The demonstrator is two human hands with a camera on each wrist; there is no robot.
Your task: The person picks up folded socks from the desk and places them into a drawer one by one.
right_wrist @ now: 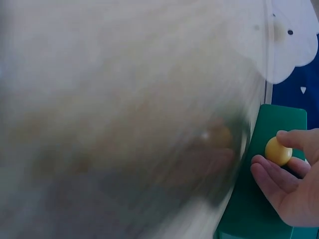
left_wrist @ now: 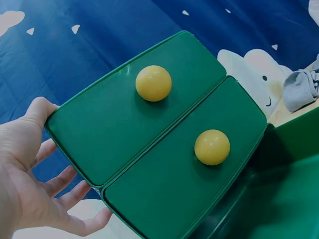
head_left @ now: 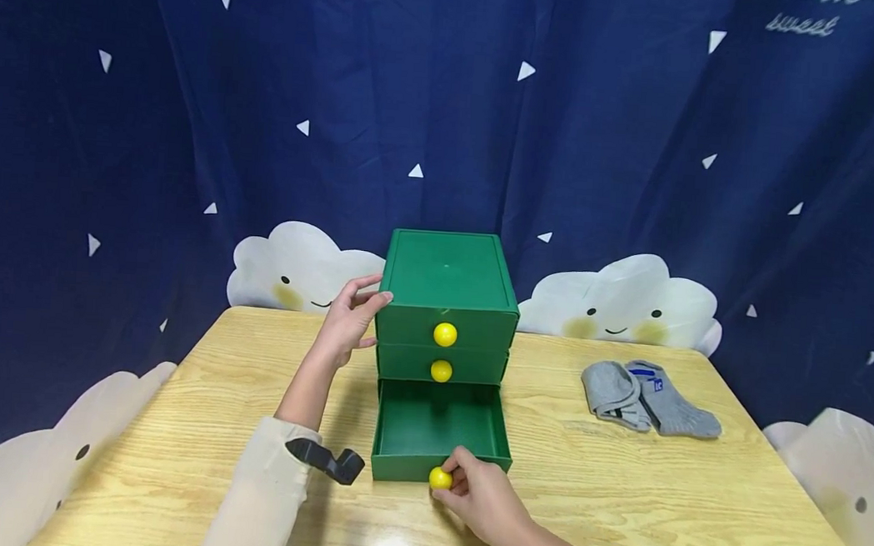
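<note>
A green cabinet [head_left: 448, 269] with three drawers stands on the table, each drawer front bearing a round yellow knob. The bottom drawer [head_left: 427, 427] is pulled out and its inside is bare. My right hand [head_left: 487, 497] pinches the yellow knob [head_left: 440, 478] of this drawer between thumb and fingers. Against the cabinet's left side rests my left hand [left_wrist: 30, 169], fingers spread and thumb at the front edge near the top corner. Both upper drawers are closed, with the top knob [left_wrist: 153, 83] and middle knob [left_wrist: 212, 147] untouched.
Grey socks [head_left: 650, 399] lie on the right part of the wooden table [head_left: 567, 473]. Behind the table hangs a dark blue curtain [head_left: 603, 133] with white clouds. A black strap mount [head_left: 324, 460] sits on the left sleeve.
</note>
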